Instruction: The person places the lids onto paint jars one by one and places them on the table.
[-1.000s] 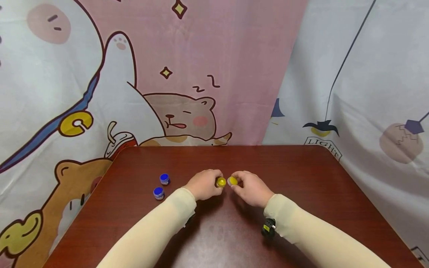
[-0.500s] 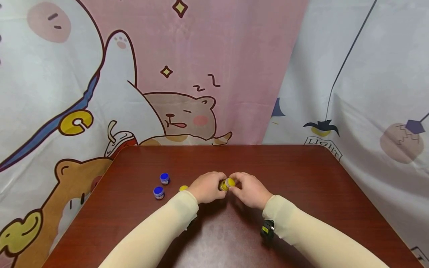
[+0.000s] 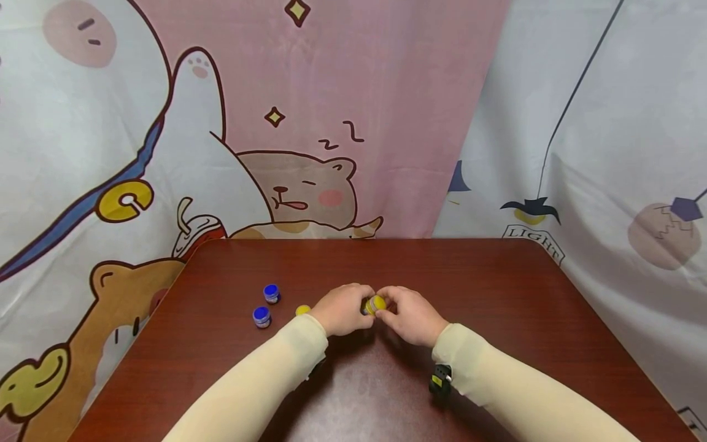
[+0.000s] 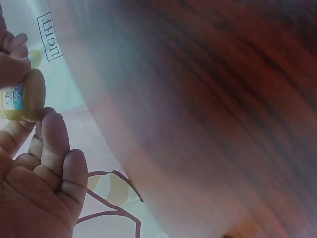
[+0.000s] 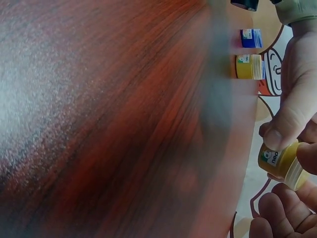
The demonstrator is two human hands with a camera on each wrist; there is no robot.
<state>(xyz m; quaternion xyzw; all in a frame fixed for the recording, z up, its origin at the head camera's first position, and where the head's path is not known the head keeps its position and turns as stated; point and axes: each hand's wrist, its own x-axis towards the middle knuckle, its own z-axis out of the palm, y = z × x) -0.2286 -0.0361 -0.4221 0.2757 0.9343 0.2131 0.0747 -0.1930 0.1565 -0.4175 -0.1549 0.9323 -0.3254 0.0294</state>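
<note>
Over the middle of the table in the head view, my left hand (image 3: 341, 310) grips a small yellow paint jar (image 5: 282, 161), tilted and held up. In the right wrist view its printed label shows beside the thumb. My right hand (image 3: 413, 316) pinches the jar's yellow lid (image 3: 378, 303) with thumb and fingers. The lid sits against the jar's mouth; whether it is threaded on, I cannot tell. A second yellow paint jar (image 3: 302, 310) stands left of my left hand, partly hidden by it. Farther left are two blue paint jars (image 3: 271, 293), both lidded and upright.
The reddish-brown wooden table (image 3: 469, 276) has a straight far edge against a cartoon-printed curtain (image 3: 403, 123). A black wrist device (image 3: 440, 379) is strapped at my right sleeve. The jars on the left stand close to my left forearm.
The right hand's lid, apart from the jar a second ago, now meets its mouth. The left hand has shifted slightly right with the jar, uncovering the second yellow jar.
</note>
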